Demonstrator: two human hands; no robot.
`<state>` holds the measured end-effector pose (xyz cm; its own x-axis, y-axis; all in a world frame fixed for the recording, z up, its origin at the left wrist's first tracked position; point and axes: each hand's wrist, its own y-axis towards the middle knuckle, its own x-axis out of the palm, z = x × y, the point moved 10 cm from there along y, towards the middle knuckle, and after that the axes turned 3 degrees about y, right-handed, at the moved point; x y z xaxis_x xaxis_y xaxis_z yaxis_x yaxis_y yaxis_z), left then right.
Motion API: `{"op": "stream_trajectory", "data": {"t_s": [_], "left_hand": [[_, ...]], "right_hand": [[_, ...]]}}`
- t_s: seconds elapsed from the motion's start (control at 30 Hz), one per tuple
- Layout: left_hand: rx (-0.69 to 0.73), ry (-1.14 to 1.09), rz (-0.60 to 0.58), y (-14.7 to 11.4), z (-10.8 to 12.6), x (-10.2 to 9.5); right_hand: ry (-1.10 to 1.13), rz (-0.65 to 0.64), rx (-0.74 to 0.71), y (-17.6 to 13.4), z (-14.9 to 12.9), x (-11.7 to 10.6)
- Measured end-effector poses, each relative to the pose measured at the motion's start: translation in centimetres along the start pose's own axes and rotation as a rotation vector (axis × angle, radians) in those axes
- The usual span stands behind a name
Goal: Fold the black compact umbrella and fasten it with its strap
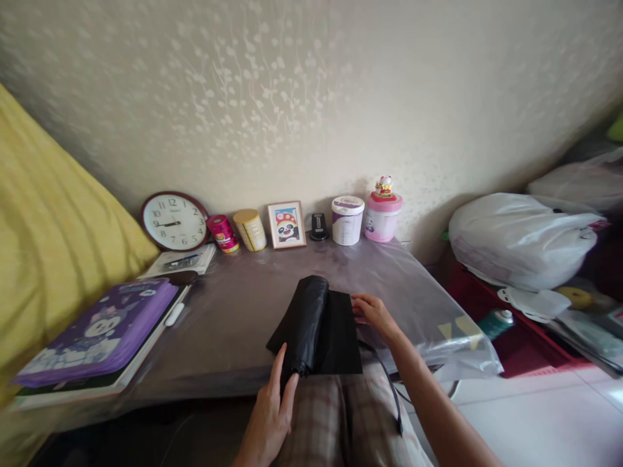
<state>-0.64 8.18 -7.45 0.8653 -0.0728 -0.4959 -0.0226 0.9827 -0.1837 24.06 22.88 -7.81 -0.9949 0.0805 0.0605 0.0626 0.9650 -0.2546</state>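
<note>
A shiny black roll (309, 318) lies on a flat black sheet (346, 337) at the table's front edge, over my lap. I cannot make out exactly what the roll is. My left hand (272, 402) grips its near end, thumb on the right and fingers on the left. At the sheet's right edge, my right hand (374, 314) has its fingers curled against the border, fingertips partly hidden. From beside the sheet a thin black strap (392, 389) hangs down over my right leg.
Along the wall stand a clock (175, 220), a pink can (222, 233), a yellow canister (250, 230), a framed panda picture (287, 225) and two tubs (347, 220). A purple pouch (104, 324) lies on books at left. White bags (520, 240) fill the right side.
</note>
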Motion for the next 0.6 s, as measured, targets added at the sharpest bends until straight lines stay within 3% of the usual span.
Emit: {"op": "stream_trajectory", "data": {"t_s": [0.13, 0.27, 0.43, 0.6], "left_hand": [[-0.013, -0.005, -0.005, -0.1, 0.0, 0.1], [-0.014, -0.022, -0.015, -0.1, -0.1, 0.2], [-0.007, -0.014, -0.011, 0.0, 0.0, 0.2], [-0.006, -0.001, -0.01, -0.1, 0.0, 0.2]], "right_hand": [[0.086, -0.072, -0.051, -1.3, -1.3, 1.5], [0.013, -0.152, -0.045, -2.0, -1.4, 3.0], [-0.275, -0.047, -0.103, -1.3, -0.9, 2.8], [-0.521, 0.082, -0.307, -0.7, -1.7, 2.7]]}}
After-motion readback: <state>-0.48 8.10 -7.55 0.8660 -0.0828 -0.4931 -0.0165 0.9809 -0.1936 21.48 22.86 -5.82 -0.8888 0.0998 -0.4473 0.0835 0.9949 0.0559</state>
